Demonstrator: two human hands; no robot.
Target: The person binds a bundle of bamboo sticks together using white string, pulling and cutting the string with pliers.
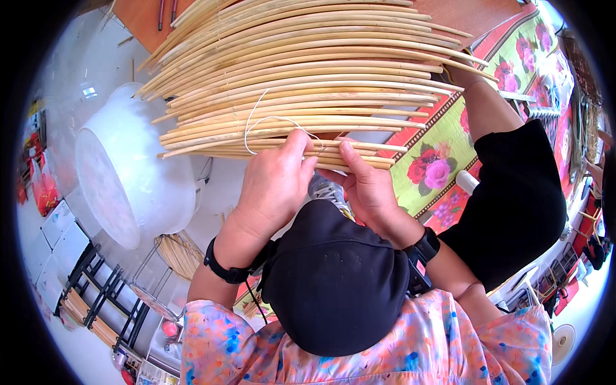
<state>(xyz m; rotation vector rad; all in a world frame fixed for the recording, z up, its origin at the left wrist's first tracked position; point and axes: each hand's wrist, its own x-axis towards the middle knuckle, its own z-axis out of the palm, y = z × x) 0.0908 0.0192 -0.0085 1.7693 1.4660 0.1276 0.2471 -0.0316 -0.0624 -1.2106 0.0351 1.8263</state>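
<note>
A wide row of peeled wooden rods point(308, 72), joined by thin thread, spans the upper middle. My left hand point(276, 178) is at its near edge, thumb and fingers drawn together on the near rods; what lies between its fingertips is too small to tell. A white thread point(247, 125) loops over the rods beside this hand and runs towards my right fingers. My right hand point(368, 185) grips the nearest rods, its thumb on top and its other fingers partly hidden underneath. Both wrists wear black bands.
Under the rods is a reddish-brown board point(462, 17). A translucent plastic tub point(159, 168) stands at left, near a metal-framed stool point(149, 298). Flowered cloth point(435, 168) lies at right, beside a bare limb in black cloth point(515, 202). A black cap point(337, 279) covers the lower middle.
</note>
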